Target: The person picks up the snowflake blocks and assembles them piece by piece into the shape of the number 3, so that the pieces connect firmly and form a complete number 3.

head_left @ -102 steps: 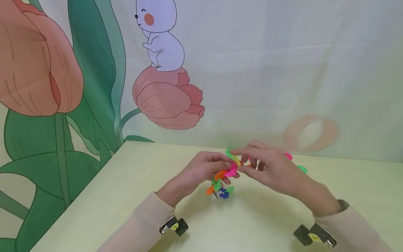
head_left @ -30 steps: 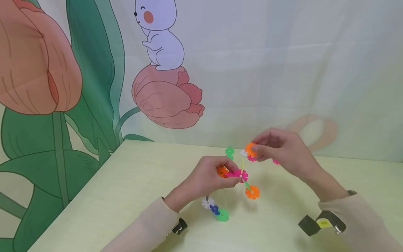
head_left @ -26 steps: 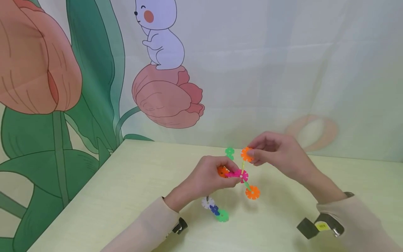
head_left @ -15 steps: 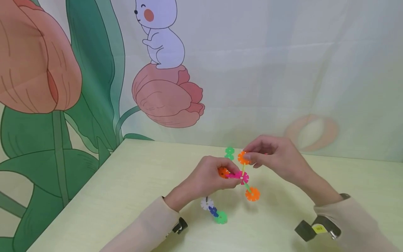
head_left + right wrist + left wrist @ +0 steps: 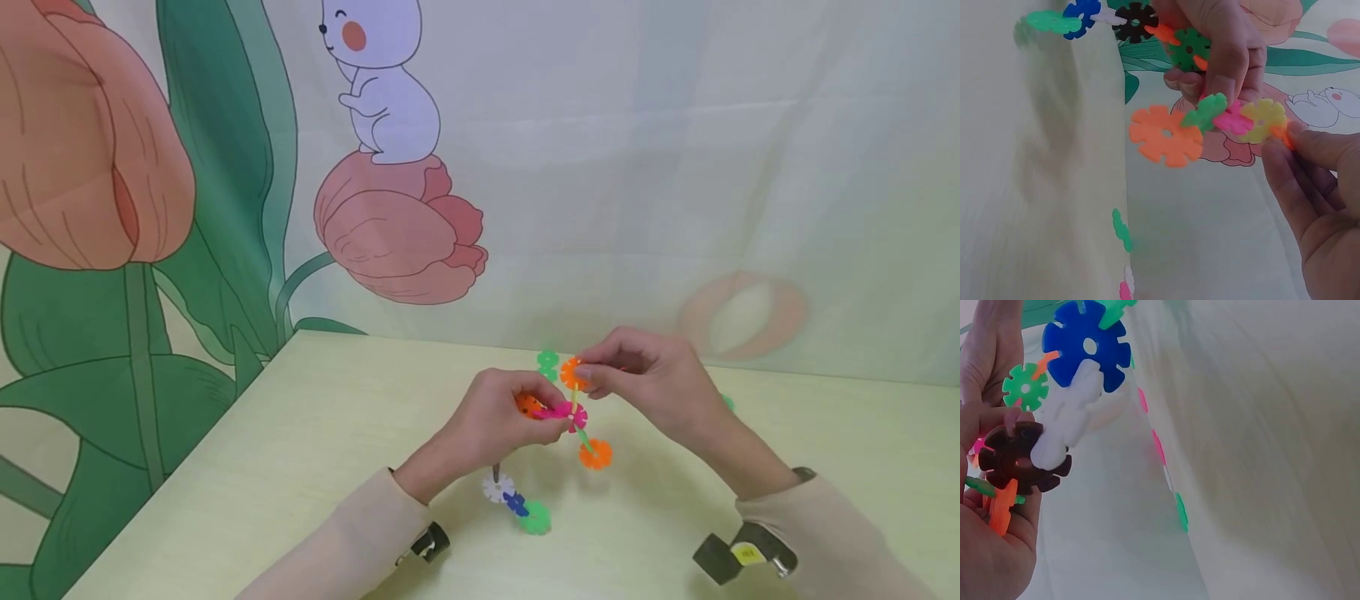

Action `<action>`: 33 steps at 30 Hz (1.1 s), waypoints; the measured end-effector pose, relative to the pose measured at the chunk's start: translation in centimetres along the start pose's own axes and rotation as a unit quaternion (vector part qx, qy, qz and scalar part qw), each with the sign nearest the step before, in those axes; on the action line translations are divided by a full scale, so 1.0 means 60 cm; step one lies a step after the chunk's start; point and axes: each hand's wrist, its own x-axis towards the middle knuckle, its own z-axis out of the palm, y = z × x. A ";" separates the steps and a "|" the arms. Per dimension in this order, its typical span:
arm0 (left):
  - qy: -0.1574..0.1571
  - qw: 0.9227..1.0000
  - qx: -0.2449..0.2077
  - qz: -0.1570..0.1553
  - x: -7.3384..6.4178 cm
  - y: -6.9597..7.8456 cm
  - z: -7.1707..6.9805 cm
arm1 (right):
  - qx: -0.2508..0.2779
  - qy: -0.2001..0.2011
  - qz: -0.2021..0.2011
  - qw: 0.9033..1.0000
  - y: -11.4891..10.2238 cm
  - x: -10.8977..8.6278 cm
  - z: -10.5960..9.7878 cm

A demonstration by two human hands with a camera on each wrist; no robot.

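Note:
My left hand (image 5: pixel 491 417) pinches a chain of notched plastic snowflake discs at a pink disc (image 5: pixel 577 416). From that pink disc, a yellow disc (image 5: pixel 575 400) points up, while a green one leads down to an orange disc (image 5: pixel 596 454). Between thumb and fingertips, my right hand (image 5: pixel 656 379) pinches another orange disc (image 5: pixel 572 372), its edge meeting the yellow disc; in the right wrist view they look slotted together. Below the left hand hangs the chain's other end: a dark brown disc (image 5: pixel 1004 456), a white disc (image 5: pixel 497 488), a blue disc (image 5: pixel 515 503) and a green disc (image 5: pixel 536 518).
Loose green discs (image 5: pixel 548 362) lie near the back of the pale table (image 5: pixel 315 433). Another green disc (image 5: pixel 727 402) shows beyond the right forearm. More pink and white discs (image 5: pixel 1158 447) lie along there in the left wrist view. A printed curtain (image 5: pixel 570 167) hangs behind.
My right hand has let go of the yellow area and returned with an orange disc, moving left and down until it meets the yellow disc. The left hand stays nearly still over the last second.

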 end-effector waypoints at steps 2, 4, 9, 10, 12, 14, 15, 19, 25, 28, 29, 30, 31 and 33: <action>0.003 1.000 -0.002 0.002 0.001 0.000 0.000 | 0.000 0.000 -0.007 1.000 0.001 0.000 0.001; 0.005 1.000 0.000 0.002 0.002 -0.001 0.000 | -0.002 0.000 -0.006 1.000 0.001 -0.001 0.001; 0.003 1.000 0.004 0.001 0.002 -0.005 -0.001 | -0.026 -0.018 0.011 0.999 -0.001 0.000 -0.003; 0.005 1.000 0.004 0.002 0.001 -0.006 -0.002 | -0.033 -0.025 0.015 0.999 -0.002 0.001 -0.004; 0.009 1.000 0.002 0.003 0.001 -0.007 -0.003 | -0.047 -0.037 0.020 0.998 -0.005 0.002 -0.008; 0.014 1.000 -0.008 0.004 0.001 -0.007 -0.004 | -0.052 -0.043 0.021 0.998 -0.007 0.002 -0.011; 0.016 1.000 -0.013 0.002 0.001 -0.006 -0.005 | -0.051 -0.045 0.022 0.997 -0.008 0.002 -0.013; 0.007 0.999 -0.033 -0.006 0.005 -0.007 -0.006 | -0.046 -0.043 0.025 0.998 -0.009 0.000 -0.017; -0.008 0.999 -0.037 -0.019 0.006 -0.007 -0.004 | -0.053 -0.039 0.032 0.997 -0.003 0.000 -0.020; -0.011 0.999 -0.041 -0.021 0.004 -0.008 -0.005 | -0.064 -0.036 0.030 0.997 0.000 0.000 -0.020; -0.013 0.999 -0.046 -0.021 0.004 -0.008 -0.005 | -0.066 -0.035 0.029 0.997 0.001 0.001 -0.020; -0.015 0.998 -0.053 -0.023 0.003 -0.008 -0.005 | -0.066 -0.035 0.028 0.997 0.001 0.001 -0.020; -0.018 0.998 -0.060 -0.025 0.003 -0.008 -0.005 | -0.067 -0.035 0.028 0.997 0.001 0.002 -0.019; -0.024 0.996 -0.082 -0.028 0.003 -0.008 -0.005 | -0.063 -0.035 0.027 0.997 0.001 0.003 -0.018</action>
